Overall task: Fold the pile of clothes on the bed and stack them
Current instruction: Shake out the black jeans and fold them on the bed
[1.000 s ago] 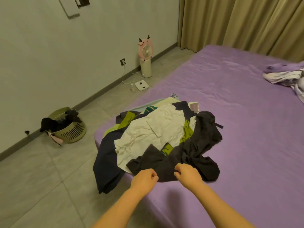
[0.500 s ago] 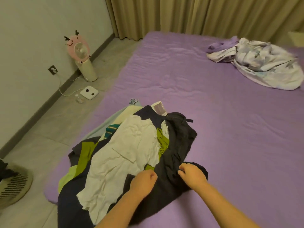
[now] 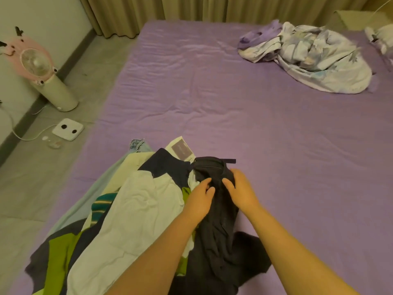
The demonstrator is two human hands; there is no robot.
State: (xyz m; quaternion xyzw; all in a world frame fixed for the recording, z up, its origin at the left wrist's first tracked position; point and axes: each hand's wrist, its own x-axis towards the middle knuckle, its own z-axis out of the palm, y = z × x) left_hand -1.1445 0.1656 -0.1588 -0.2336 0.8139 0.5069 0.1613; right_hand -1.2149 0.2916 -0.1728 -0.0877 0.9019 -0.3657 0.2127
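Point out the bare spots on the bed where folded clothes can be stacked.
The bed lies bare between the clothes pile and the crumpled bedding at the far right, and also right of the right hand. The near left corner is crowded with clothes.

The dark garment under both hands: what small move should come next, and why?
Probably grip the dark garment near its top and lift it clear of the pile onto the bare purple sheet. The left hand and right hand already rest on it, it lies on top at the pile's right edge, and nothing is folded yet.
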